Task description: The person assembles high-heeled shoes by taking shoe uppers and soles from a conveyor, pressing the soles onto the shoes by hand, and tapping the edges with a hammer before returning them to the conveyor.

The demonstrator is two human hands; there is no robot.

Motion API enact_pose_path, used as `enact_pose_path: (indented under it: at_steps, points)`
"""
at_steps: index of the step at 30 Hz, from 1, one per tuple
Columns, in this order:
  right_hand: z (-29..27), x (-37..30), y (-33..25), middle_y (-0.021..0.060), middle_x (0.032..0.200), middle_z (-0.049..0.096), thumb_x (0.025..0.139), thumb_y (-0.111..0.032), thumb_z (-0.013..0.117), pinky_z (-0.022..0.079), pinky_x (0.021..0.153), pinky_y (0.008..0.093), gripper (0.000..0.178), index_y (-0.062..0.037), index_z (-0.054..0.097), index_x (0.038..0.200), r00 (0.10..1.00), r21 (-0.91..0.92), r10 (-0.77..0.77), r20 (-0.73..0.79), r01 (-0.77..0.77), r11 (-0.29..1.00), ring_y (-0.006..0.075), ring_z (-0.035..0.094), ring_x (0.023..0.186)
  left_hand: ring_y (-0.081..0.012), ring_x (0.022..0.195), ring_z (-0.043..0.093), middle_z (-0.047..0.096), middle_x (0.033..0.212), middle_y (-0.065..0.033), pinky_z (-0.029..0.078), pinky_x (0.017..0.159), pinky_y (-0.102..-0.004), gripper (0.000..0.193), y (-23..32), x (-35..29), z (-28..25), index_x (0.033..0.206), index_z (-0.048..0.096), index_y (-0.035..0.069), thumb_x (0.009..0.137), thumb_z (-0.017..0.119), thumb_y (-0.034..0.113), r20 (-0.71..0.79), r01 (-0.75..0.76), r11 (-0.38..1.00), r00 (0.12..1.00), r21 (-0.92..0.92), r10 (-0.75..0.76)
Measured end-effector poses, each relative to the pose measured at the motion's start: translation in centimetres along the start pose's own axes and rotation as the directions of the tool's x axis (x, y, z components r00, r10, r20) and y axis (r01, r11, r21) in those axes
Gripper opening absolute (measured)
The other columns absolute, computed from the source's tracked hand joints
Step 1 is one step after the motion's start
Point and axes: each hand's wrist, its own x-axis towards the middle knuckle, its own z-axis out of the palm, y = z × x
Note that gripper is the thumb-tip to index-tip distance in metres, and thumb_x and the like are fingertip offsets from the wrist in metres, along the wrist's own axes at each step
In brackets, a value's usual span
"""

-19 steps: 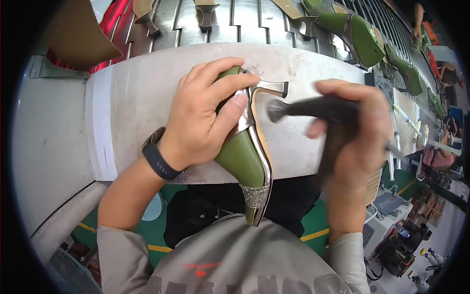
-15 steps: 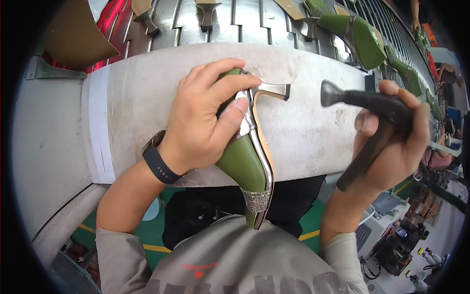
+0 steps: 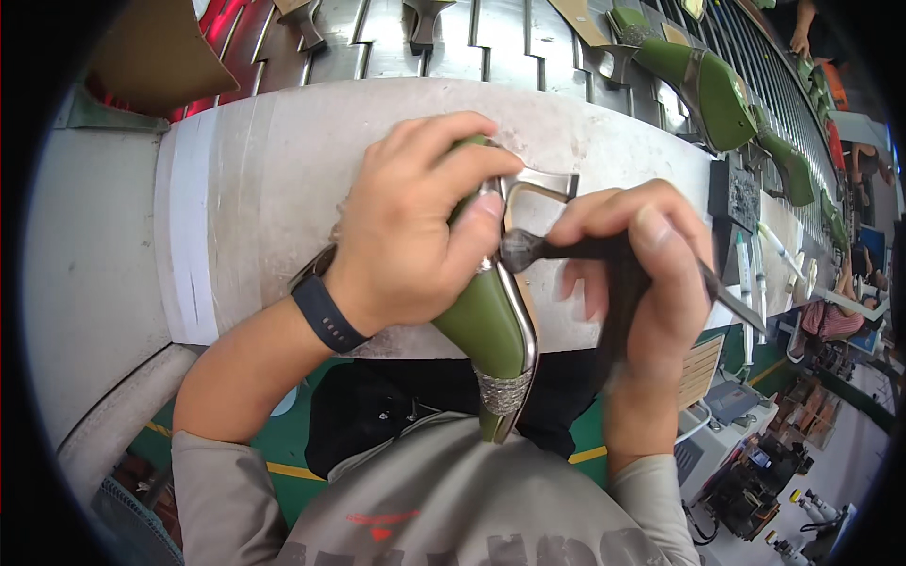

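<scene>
A high-heeled shoe on a green shoe last (image 3: 483, 325) lies tilted over the pale work board, its toe toward me. It has silver straps, a sparkling band (image 3: 503, 391) near the toe and a silver heel (image 3: 547, 181) pointing right. My left hand (image 3: 415, 212) is closed over the back part of the shoe and hides much of it. In my right hand (image 3: 670, 269), slightly blurred, is a dark shoemaker's hammer (image 3: 618, 292). Its round face (image 3: 522, 253) is at the shoe's edge just below the heel, seeming to touch it.
Beyond the pale board (image 3: 283, 170) runs a slatted metal conveyor (image 3: 510, 61) carrying loose heels (image 3: 429, 26) and other green lasts (image 3: 713, 99). A black block (image 3: 731, 193) and syringes (image 3: 746, 274) lie at the right. A brown sheet (image 3: 156, 61) stands at the far left.
My right hand has swung left with the hammer, bringing its face from well right of the shoe to the shoe's edge. My left hand and the shoe have shifted slightly right.
</scene>
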Motion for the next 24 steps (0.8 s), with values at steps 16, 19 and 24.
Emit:
enact_pose_path:
  at_steps: [16, 19, 24]
  points:
    - [-0.6, 1.4, 1.4, 0.0245, 0.097, 0.075, 0.102, -0.021, 0.059, 0.051, 0.052, 0.0285, 0.028, 0.0054, 0.065, 0.098, 0.992, 0.154, 0.093, 0.081, -0.105, 0.982, 0.0139, 0.054, 0.049, -0.0383, 0.119, 0.061, 0.064, 0.136, -0.0220, 0.048, 0.106, -0.0446, 0.038, -1.1, -0.6, -0.4, 0.122, 0.074, 0.002, 0.090, 0.057, 0.012, -0.032, 0.004, 1.000, 0.999, -0.010, -0.005]
    - [-1.2, 0.8, 3.0, 0.0306, 0.098, 0.073, 0.102, -0.017, 0.054, 0.052, 0.052, 0.0315, 0.025, 0.0060, 0.064, 0.098, 0.991, 0.426, 0.107, 0.078, -0.130, 0.895, 0.0158, 0.052, 0.047, -0.0385, 0.118, 0.061, 0.064, 0.135, -0.0223, 0.048, 0.105, -0.0447, 0.037, -1.3, -0.6, -0.4, 0.121, 0.074, 0.002, 0.090, 0.057, 0.012, -0.041, -0.010, 1.000, 0.999, -0.005, 0.010]
    - [-0.9, 1.2, 2.6, 0.0309, 0.095, 0.072, 0.098, -0.019, 0.058, 0.050, 0.050, 0.0289, 0.025, 0.0053, 0.063, 0.095, 0.987, 0.469, 0.142, 0.074, -0.160, 0.868, 0.0143, 0.051, 0.047, -0.0387, 0.116, 0.061, 0.065, 0.134, -0.0227, 0.049, 0.104, -0.0448, 0.037, -1.0, -0.5, -0.6, 0.120, 0.074, 0.001, 0.089, 0.057, 0.013, -0.031, 0.003, 1.000, 1.000, 0.005, -0.003]
